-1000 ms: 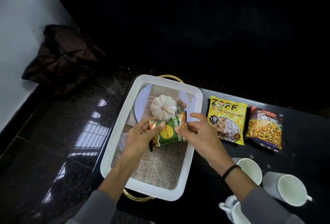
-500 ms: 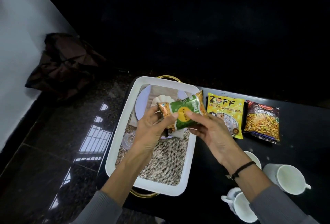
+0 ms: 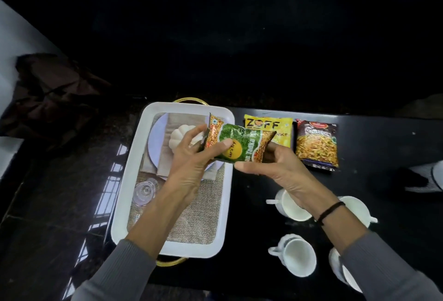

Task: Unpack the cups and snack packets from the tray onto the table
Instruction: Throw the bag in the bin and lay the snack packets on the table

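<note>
Green snack packet (image 3: 242,143), pinched in the grip of left hand (image 3: 191,164) and right hand (image 3: 275,169), has risen from the tray (image 3: 227,204) floor to above its right rim, nearing the table (image 3: 383,133) beside the yellow packet (image 3: 282,128): probably nearly unpacked.

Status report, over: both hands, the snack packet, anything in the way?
Left hand, right hand: both grip green-orange plastic snack packet. Packet above right rim of white rectangular tray. Yellow packet on black table beyond.

Person: grey long sleeves, one wrist band.
The left sleeve (image 3: 115,274) and right sleeve (image 3: 383,269) are plain grey knit, ending at mid-forearm; a thin black band (image 3: 329,212) circles the right wrist.
</note>
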The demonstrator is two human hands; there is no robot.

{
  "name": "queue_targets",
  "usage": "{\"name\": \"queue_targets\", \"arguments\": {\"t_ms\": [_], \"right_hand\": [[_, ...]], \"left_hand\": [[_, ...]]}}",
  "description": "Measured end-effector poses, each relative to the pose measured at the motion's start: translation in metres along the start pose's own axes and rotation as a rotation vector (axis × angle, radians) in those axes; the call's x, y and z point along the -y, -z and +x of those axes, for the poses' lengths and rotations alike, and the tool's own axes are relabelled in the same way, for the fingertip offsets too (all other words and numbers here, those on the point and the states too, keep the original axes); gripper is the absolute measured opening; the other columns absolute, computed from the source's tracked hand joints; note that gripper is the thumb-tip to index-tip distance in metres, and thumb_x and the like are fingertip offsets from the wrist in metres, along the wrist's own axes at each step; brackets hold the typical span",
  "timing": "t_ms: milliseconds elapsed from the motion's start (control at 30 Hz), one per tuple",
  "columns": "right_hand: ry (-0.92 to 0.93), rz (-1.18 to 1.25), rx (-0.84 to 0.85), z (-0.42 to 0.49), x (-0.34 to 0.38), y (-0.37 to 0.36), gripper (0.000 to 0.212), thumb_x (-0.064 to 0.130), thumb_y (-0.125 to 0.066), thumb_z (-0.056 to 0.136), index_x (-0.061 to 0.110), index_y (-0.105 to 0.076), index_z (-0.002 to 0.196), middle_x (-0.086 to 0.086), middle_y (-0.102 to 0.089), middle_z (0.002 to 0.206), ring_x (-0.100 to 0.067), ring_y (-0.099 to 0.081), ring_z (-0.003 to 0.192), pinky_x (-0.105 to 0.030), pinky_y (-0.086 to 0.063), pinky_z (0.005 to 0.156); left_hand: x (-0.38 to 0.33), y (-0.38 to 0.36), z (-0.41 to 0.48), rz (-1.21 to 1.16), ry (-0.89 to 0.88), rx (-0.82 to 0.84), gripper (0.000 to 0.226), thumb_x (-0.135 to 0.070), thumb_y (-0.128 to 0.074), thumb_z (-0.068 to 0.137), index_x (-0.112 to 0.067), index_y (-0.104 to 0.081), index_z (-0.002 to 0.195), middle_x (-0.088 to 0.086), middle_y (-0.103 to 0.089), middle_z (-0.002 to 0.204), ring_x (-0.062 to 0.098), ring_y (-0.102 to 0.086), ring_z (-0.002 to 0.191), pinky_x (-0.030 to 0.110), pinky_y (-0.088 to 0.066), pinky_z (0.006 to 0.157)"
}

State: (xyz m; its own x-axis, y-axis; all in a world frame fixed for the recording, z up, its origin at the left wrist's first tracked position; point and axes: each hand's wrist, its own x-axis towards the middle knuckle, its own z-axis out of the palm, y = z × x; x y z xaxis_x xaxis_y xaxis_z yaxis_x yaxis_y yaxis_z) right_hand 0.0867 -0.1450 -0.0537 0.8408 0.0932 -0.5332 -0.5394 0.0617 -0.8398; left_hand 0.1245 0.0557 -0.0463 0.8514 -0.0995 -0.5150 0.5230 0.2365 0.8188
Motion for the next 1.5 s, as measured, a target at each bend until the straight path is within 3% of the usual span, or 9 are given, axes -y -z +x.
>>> {"name": "queue_targets", "arguments": {"t_ms": [100, 267, 433, 600, 900, 1000, 1200, 1367, 1500], "right_hand": [[0.061, 0.038, -0.058, -0.002, -0.002, 0.023, 0.067, 0.034, -0.098, 0.06, 0.029, -0.07, 0.121, 0.006, -0.079, 0.113, -0.011, -0.073, 0.106, -0.027, -0.059, 0.089], [0.144, -0.078, -0.099, -0.012, -0.003, 0.065, 0.049, 0.036, -0.094, 0.067, 0.034, -0.073, 0.112, 0.018, -0.077, 0.112, 0.003, -0.07, 0.103, -0.012, -0.054, 0.082], [0.089, -0.032, -0.089, -0.022, -0.01, 0.098, 0.047, 0.037, -0.093, 0.071, 0.027, -0.074, 0.113, 0.005, -0.079, 0.113, -0.011, -0.073, 0.108, -0.032, -0.057, 0.094], [0.014, 0.18, -0.088, -0.036, -0.017, 0.138, 0.042, 0.034, -0.084, 0.083, 0.021, -0.075, 0.121, -0.003, -0.078, 0.12, -0.023, -0.072, 0.115, -0.049, -0.047, 0.111], [-0.009, 0.459, -0.385, -0.047, -0.025, 0.185, 0.049, 0.036, -0.087, 0.073, 0.008, -0.073, 0.111, -0.011, -0.081, 0.103, -0.024, -0.077, 0.098, -0.031, -0.063, 0.077], [-0.011, 0.403, -0.351, -0.049, -0.024, 0.192, 0.042, 0.039, -0.088, 0.071, 0.014, -0.076, 0.102, -0.011, -0.081, 0.101, -0.021, -0.078, 0.093, -0.028, -0.062, 0.073], [-0.03, 0.421, -0.353, -0.047, -0.026, 0.193, 0.043, 0.039, -0.086, 0.077, 0.011, -0.074, 0.107, -0.009, -0.081, 0.102, -0.019, -0.078, 0.092, -0.028, -0.062, 0.075], [0.039, 0.552, -0.47, -0.049, -0.028, 0.199, 0.026, 0.029, -0.083, 0.082, 0.014, -0.072, 0.1, -0.008, -0.08, 0.1, -0.018, -0.076, 0.092, -0.027, -0.06, 0.077], [0.045, 0.463, -0.593, -0.048, -0.034, 0.2, 0.043, 0.031, -0.085, 0.081, 0.009, -0.069, 0.114, 0.0, -0.082, 0.096, -0.011, -0.078, 0.087, -0.024, -0.057, 0.076]], "left_hand": [[0.001, -0.018, 0.005, 0.152, -0.074, 0.018, 0.081, -0.018, -0.096, 0.059, -0.025, -0.061, 0.131, 0.009, -0.076, 0.114, 0.009, -0.076, 0.083, 0.02, -0.059, 0.069], [0.004, -0.06, 0.014, 0.318, -0.169, 0.144, 0.087, -0.028, -0.099, 0.053, -0.036, -0.06, 0.131, 0.001, -0.079, 0.107, 0.015, -0.077, 0.097, 0.024, -0.062, 0.075], [0.016, -0.116, 0.022, 0.312, -0.098, 0.229, 0.07, -0.035, -0.094, 0.065, -0.038, -0.062, 0.128, 0.006, -0.077, 0.113, 0.019, -0.075, 0.106, 0.036, -0.061, 0.089], [0.033, -0.164, 0.028, 0.277, 0.077, 0.209, 0.037, -0.045, -0.079, 0.084, -0.023, -0.073, 0.114, 0.0, -0.082, 0.095, 0.013, -0.075, 0.084, 0.022, -0.056, 0.065], [0.05, -0.187, 0.04, 0.222, 0.13, 0.29, 0.045, 0.005, -0.073, 0.082, -0.011, -0.065, 0.122, 0.013, -0.074, 0.084, 0.02, -0.074, 0.082, 0.031, -0.062, 0.076], [0.052, -0.19, 0.04, 0.219, 0.148, 0.34, 0.032, -0.003, -0.073, 0.078, -0.013, -0.073, 0.108, 0.009, -0.078, 0.098, 0.024, -0.076, 0.096, 0.032, -0.062, 0.077], [0.059, -0.207, 0.038, 0.186, 0.144, 0.367, 0.015, -0.022, -0.069, 0.086, -0.02, -0.08, 0.096, 0.003, -0.08, 0.094, 0.018, -0.077, 0.086, 0.03, -0.062, 0.07], [0.07, -0.225, 0.031, 0.356, 0.111, 0.353, 0.035, -0.032, -0.08, 0.086, -0.014, -0.072, 0.115, -0.003, -0.081, 0.093, 0.009, -0.076, 0.084, 0.028, -0.063, 0.075], [0.083, -0.236, 0.03, 0.479, 0.074, 0.262, 0.018, -0.033, -0.074, 0.092, -0.021, -0.073, 0.105, -0.009, -0.081, 0.086, 0.004, -0.075, 0.08, 0.024, -0.063, 0.076]]}}
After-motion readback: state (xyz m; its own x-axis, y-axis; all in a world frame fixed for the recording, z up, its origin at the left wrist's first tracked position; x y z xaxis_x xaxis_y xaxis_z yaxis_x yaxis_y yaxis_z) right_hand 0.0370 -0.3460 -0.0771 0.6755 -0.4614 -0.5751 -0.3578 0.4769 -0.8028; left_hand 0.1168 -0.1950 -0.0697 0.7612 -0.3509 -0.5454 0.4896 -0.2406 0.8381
